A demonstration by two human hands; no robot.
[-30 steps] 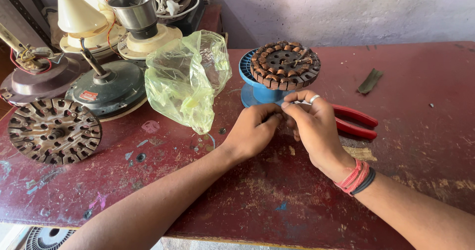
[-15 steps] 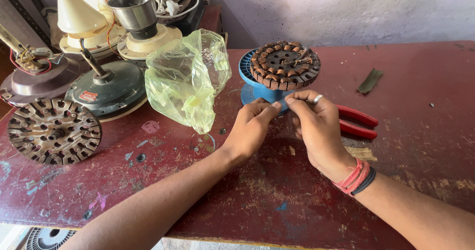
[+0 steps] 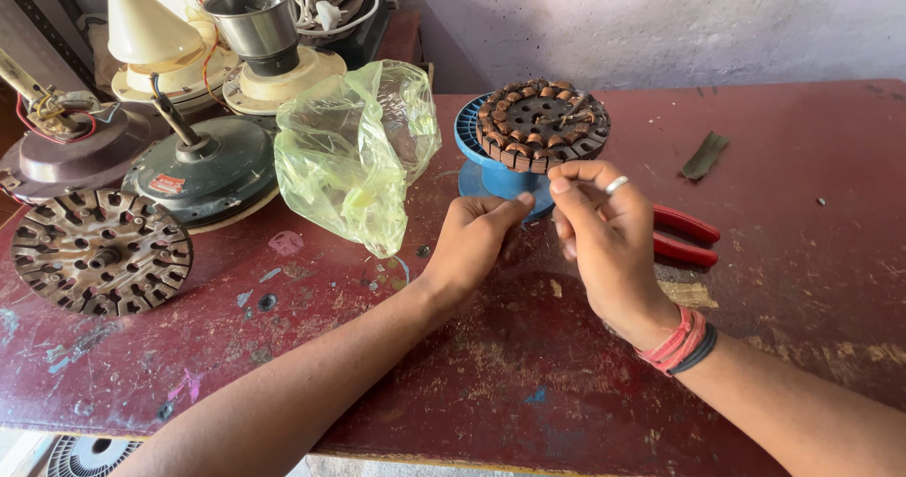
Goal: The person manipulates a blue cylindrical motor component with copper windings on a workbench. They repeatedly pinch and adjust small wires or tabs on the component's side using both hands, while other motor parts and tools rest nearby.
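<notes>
Scuffed red paint covers the workbench (image 3: 793, 279), which stands against a pale plastered wall. Near its middle a wound fan stator (image 3: 541, 124) with copper coils sits on top of a blue plastic spool (image 3: 491, 177). The person's left hand (image 3: 475, 241) and right hand (image 3: 606, 243) meet just in front of the spool, thumbs and forefingers pinched together; what they pinch is too fine to make out. A silver ring shows on the right hand, red and black bands on its wrist. Red-handled pliers (image 3: 687, 235) lie just behind the right hand. A crumpled yellow-green plastic bag (image 3: 354, 156) stands left of the spool. Farther left lie a bare slotted stator core (image 3: 97, 251) and a dark green fan motor housing (image 3: 203, 167).
</notes>
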